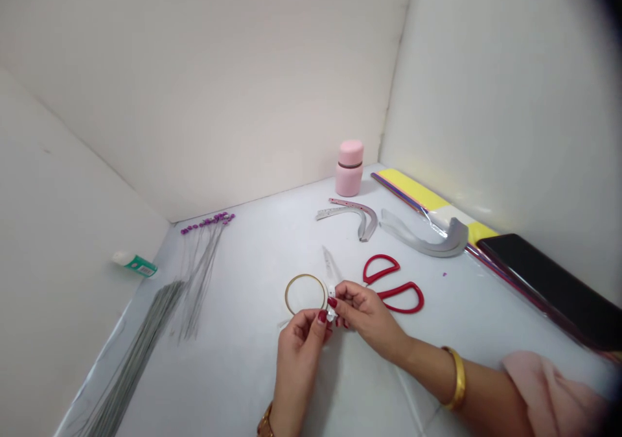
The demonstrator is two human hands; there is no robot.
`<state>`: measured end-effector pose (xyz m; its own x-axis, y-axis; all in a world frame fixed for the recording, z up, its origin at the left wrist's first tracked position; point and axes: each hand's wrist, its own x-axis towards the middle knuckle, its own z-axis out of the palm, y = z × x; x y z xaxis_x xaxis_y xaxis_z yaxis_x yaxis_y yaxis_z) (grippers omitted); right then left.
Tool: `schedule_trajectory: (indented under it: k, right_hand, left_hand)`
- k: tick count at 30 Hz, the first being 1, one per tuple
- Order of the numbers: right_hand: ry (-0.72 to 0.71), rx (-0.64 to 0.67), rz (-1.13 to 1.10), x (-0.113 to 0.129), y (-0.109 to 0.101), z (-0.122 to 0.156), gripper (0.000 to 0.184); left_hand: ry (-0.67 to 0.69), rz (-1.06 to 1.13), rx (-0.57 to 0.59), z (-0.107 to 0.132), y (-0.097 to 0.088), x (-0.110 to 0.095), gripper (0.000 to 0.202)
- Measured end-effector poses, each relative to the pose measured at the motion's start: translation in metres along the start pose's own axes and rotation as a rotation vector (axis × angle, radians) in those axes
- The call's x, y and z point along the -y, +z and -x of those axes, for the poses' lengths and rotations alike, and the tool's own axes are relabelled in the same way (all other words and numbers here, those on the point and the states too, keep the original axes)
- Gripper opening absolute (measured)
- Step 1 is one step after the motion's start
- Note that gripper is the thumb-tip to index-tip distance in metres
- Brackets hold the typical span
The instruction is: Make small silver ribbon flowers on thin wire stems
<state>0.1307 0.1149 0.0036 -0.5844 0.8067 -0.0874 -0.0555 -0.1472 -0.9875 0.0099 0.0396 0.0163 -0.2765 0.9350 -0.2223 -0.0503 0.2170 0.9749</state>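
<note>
Pinching a small white piece (331, 315) with our left hand (297, 359) and right hand (367, 317), both closed on it; a gold hoop (305, 275) lies just beyond the left, red-handled scissors (399, 290) beside the right.

Head-worn camera, facing forward and down

Off-white walls (194, 80) (three of them) box in a pale tabletop (228, 372).

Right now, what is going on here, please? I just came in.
A person is pinching a small white piece between the left hand and the right hand, just beside a thin gold-coloured ring. Red-handled scissors lie to the right of the hands, and purple-tipped wires lie farther left.
</note>
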Motion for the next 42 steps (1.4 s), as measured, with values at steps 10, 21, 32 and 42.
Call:
schedule_trajectory:
  k: [10,21,32,42]
  right_hand:
    - [0.074,-0.010,-0.024,0.001,0.003,-0.002,0.028]
    - [0.123,0.051,-0.022,0.001,0.002,-0.002,0.032]
    - [0.164,0.081,0.018,0.000,0.005,-0.001,0.034]
    - [0.168,0.094,0.010,-0.001,0.003,-0.002,0.035]
  left_hand:
    - [0.181,-0.340,-0.031,0.008,-0.004,0.001,0.019]
    - [0.238,-0.371,-0.033,0.008,-0.002,0.001,0.021]
    - [0.234,-0.297,-0.093,0.007,-0.003,-0.005,0.021]
    - [0.244,-0.367,-0.152,0.005,-0.004,0.003,0.015]
